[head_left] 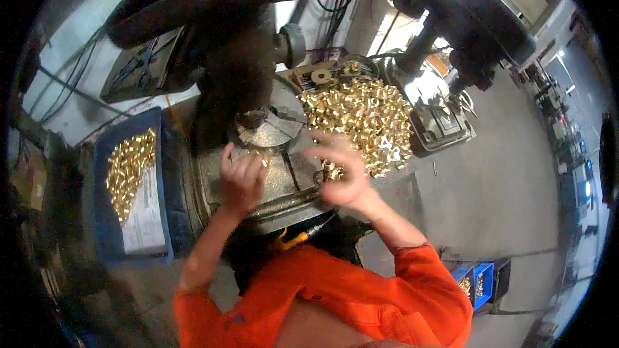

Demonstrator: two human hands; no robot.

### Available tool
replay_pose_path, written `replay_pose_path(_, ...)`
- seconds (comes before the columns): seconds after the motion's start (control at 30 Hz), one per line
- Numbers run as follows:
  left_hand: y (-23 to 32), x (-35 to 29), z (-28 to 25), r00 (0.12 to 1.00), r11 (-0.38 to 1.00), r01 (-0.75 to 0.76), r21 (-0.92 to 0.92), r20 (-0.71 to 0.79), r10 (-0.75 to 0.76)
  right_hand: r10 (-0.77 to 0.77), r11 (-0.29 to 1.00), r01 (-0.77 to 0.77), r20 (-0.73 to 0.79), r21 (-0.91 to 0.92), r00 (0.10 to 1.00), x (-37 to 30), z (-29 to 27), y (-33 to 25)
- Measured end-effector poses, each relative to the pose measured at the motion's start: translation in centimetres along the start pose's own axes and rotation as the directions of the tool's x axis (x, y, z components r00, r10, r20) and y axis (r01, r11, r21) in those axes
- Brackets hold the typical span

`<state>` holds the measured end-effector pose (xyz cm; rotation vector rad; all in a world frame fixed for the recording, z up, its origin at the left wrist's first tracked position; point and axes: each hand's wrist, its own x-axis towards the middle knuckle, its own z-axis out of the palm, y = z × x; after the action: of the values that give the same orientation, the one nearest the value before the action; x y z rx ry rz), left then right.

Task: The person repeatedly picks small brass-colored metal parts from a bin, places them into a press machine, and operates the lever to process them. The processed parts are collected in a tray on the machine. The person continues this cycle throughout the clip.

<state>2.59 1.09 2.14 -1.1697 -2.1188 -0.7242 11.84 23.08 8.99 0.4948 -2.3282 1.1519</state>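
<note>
My left hand [242, 182] is over the left part of the grey machine table [284, 177], its fingers curled. At its fingertips shows a small brass fitting [265, 160], pinched between thumb and fingers as far as the blur lets me see. My right hand [346, 173] is at the near left side of a big heap of brass fittings [367, 119], thumb and fingers apart, slightly smeared. Nothing shows between those fingers. Beyond my hands, below the dark machine head [238, 58], sits a round metal fixture [271, 130].
On the left stands a blue tray [166, 206] with brass fittings and a paper sheet [143, 219]. A second machine [464, 19] stands at the far right. A yellow-handled air gun [298, 240] hangs below the table's front edge. Blue bins [483, 283] stand at the lower right.
</note>
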Motion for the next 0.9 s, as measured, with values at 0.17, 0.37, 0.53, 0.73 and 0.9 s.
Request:
replay_pose_path(0.17,4.1,1.2,0.8,0.99,0.986,-0.14,-0.087,0.015,0.142,0.092,0.994,-0.078,0.204,-0.076,0.975,-1.1,3.8,0.0)
replay_pose_path(0.37,4.7,2.7,0.5,0.986,0.976,-0.153,-0.158,0.046,0.162,0.055,0.994,-0.068,0.157,0.082,0.986,-0.7,1.5,2.2)
replay_pose_path(0.53,2.2,1.4,-5.0,0.993,0.993,0.111,-0.049,-0.035,-0.113,0.142,0.952,-0.171,-0.129,-0.253,0.981,4.7,-6.7,10.9)
replay_pose_path(0.73,-4.4,-4.5,-13.5,0.752,0.76,0.648,0.049,-0.204,-0.627,0.556,0.411,-0.346,-0.069,-0.843,0.828,7.1,-12.5,31.4)
replay_pose_path(0.9,-10.5,-10.4,-21.4,0.53,0.531,0.845,0.067,-0.24,-0.813,0.604,0.599,-0.377,0.088,-0.707,0.792,4.6,-15.1,38.9)
